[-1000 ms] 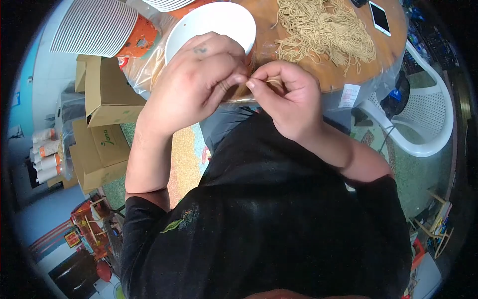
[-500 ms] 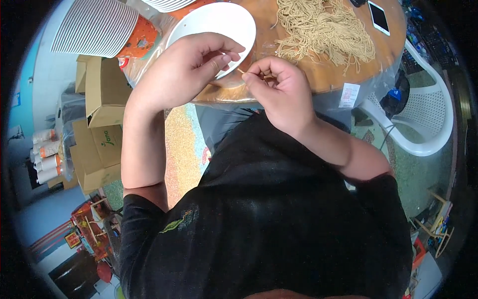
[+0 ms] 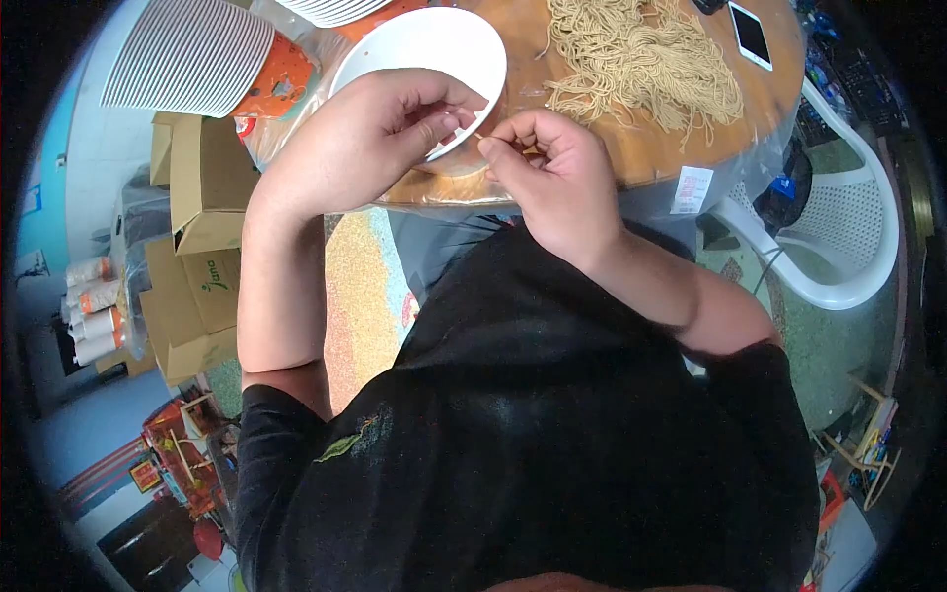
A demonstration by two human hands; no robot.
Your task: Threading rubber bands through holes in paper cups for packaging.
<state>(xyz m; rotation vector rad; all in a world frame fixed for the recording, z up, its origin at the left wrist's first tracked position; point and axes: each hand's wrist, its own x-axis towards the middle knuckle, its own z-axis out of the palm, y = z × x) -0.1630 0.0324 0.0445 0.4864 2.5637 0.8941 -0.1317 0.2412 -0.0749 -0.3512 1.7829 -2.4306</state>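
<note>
Pinching one cord (image 3: 480, 137) tight, the right hand (image 3: 557, 178) leaves a short tip pointing to eleven o'clock, toward the left hand (image 3: 380, 138), just beside it, half curled; whether that holds anything I cannot tell. Beyond, on the worktop (image 3: 769, 109), one bucket (image 3: 434, 44) lies at eleven, nearer the left hand; one yarn heap (image 3: 651, 69) at one; one phone (image 3: 752, 37) at two; two bucket stacks (image 3: 192, 59) at ten.
</note>
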